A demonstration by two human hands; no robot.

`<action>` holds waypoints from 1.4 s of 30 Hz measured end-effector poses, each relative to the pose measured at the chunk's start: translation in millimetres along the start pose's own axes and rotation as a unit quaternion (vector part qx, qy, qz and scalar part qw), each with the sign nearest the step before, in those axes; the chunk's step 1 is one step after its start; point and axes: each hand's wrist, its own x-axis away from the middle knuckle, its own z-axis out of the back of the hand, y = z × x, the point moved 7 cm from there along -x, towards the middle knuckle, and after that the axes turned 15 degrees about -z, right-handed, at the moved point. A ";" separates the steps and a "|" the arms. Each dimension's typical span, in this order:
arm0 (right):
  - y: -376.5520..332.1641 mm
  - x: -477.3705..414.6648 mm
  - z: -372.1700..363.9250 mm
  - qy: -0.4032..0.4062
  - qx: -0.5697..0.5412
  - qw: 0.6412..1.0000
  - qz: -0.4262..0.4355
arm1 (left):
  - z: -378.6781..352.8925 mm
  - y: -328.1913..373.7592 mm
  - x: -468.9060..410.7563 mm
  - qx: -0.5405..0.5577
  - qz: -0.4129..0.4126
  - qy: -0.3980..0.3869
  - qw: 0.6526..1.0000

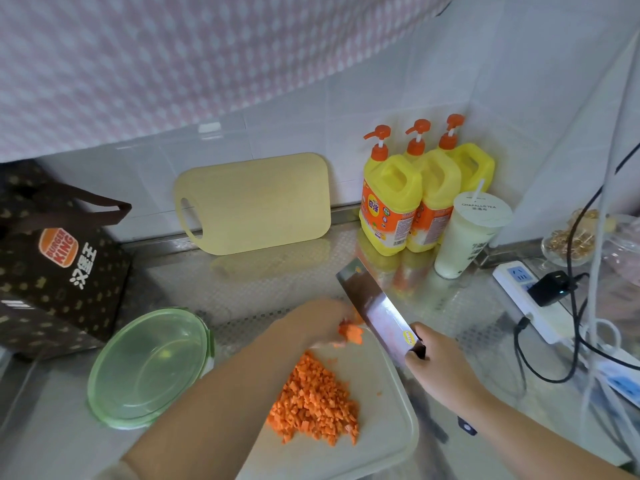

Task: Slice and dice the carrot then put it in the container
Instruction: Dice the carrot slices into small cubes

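Most of the dicing looks done. Nearest you, at 6 o'clock, a heap of small orange carrot cubes (313,403) lies on the white cutting board (388,386). The cubes are fairly even, and a few strays sit off to the right.

Just beyond the heap, at the board's far edge, your left hand (311,323) pinches the last bit of carrot (351,332), a short ragged bundle. Its fingertips are curled down over it. At 4 o'clock your right hand (440,362) is wrapped round the knife (374,303) where the handle meets the blade. The broad blade is tilted and angles away towards 1 o'clock, right beside the carrot; I cannot tell whether its edge touches the board.

At 8 o'clock the round green container (149,368) stands on the counter (277,285) just beside the board. No carrot is in it, and I cannot tell whether a lid is on. I judge that you still have this last bundle to chop and then everything to move across.

Farther off, at 12 o'clock, a yellow board (252,202) leans on the wall.
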 end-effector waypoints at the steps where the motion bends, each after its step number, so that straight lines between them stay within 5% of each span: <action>1: -2.4 1.5 -0.6 -0.004 0.003 1.000 0.002 | 6.9 -1.5 7.8 0.035 0.011 0.039 0.999; 7: -15.0 10.9 -25.4 -0.083 0.028 0.996 -0.005 | 12.6 -20.7 83.7 0.244 0.108 0.180 0.947; 11: -38.3 41.0 -61.0 -0.163 0.048 0.985 0.029 | -13.8 -28.5 147.4 0.511 0.162 0.320 0.781; 15: -51.5 76.3 -113.4 -0.234 0.087 0.967 0.058 | -42.9 -24.1 200.1 0.646 0.189 0.430 0.602; 19: -54.0 104.3 -154.8 -0.229 0.187 0.949 0.110 | -69.4 -17.0 234.4 0.688 0.209 0.471 0.511; 24: -42.6 105.4 -159.6 -0.188 0.201 0.956 0.105 | -101.5 -17.6 252.0 0.686 0.275 0.496 0.456; 27: -39.3 101.4 -143.2 -0.153 0.211 0.959 0.110 | -113.5 -17.2 248.5 0.670 0.302 0.492 0.467; 31: -32.7 101.3 -128.3 -0.125 0.216 0.963 0.106 | -131.2 -21.8 231.9 0.632 0.334 0.459 0.527; 38: -34.9 111.9 -119.6 -0.123 0.184 0.968 0.115 | -141.9 -22.6 205.4 0.463 0.370 0.442 0.673; 42: -38.8 125.7 -123.8 -0.132 0.215 0.959 0.126 | -125.3 -16.0 214.1 0.265 0.381 0.390 0.795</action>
